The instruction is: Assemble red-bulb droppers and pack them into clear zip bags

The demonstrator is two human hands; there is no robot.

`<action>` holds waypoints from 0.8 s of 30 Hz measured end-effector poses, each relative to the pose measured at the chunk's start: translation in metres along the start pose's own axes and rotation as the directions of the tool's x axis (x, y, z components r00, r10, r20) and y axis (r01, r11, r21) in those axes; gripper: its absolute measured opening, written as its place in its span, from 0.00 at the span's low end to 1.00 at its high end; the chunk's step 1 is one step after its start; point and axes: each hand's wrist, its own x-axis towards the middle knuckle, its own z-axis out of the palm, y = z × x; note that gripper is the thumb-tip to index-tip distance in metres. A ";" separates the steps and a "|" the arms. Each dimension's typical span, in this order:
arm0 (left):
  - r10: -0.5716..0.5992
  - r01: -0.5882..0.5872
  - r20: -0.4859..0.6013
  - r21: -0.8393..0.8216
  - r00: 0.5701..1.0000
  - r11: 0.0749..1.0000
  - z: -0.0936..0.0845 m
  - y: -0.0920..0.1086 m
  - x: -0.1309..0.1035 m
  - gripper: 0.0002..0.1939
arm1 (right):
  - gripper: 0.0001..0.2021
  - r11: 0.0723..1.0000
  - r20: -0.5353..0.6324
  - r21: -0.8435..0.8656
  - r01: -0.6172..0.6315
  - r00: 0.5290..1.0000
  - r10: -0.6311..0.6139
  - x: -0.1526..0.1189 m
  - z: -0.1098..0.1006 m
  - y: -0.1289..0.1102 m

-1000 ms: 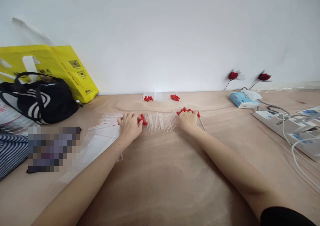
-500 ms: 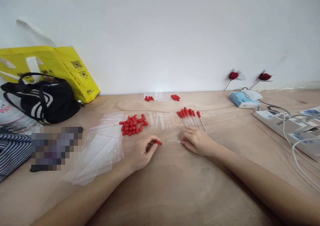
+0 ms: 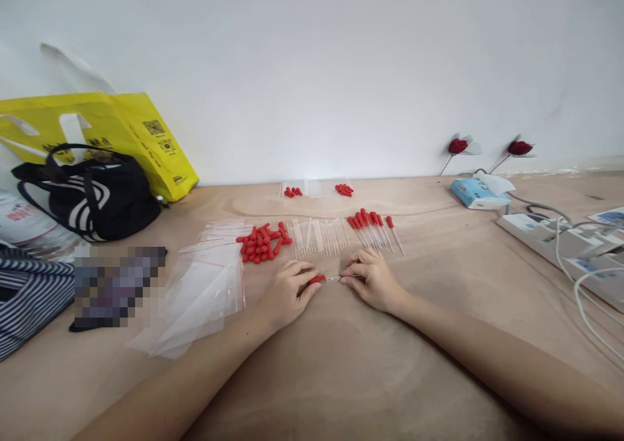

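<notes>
Between thumb and fingers, my left hand [image 3: 291, 293] pinches a red rubber dropper bulb [image 3: 318, 278]. My right hand [image 3: 373, 280] is closed on a thin clear glass tube [image 3: 333, 278], whose end meets the open end of the bulb; whether it is inside, I cannot tell. Beyond my left hand lies a pile of loose red bulbs [image 3: 260, 243]. A row of clear tubes [image 3: 319, 236] is spread to the right of that pile. Past my right hand are several droppers [image 3: 371, 223] with red bulbs fitted on their tubes.
Clear zip bags [image 3: 199, 298] lie left of my left hand. A bag with red bulbs [image 3: 344, 189] rests near the wall. Farther left stand a black bag [image 3: 121, 197] and a yellow bag [image 3: 166, 155]. At right are a power strip [image 3: 531, 233] and a tissue pack [image 3: 480, 194].
My hands have come closer together. The tube has moved left and now meets the red bulb, where a gap showed before. My right hand has shifted nearer to the tube's end.
</notes>
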 end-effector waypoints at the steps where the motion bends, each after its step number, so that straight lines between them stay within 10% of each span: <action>1: 0.005 -0.005 -0.005 0.007 1.000 1.000 0.001 0.001 0.001 0.10 | 0.06 1.000 -0.011 -0.029 -0.003 1.000 0.003 0.000 0.000 -0.002; 24: -0.010 0.013 -0.047 0.075 0.999 0.997 -0.001 0.007 0.001 0.09 | 0.07 0.985 -0.089 -0.129 0.113 0.988 -0.124 -0.004 0.001 -0.023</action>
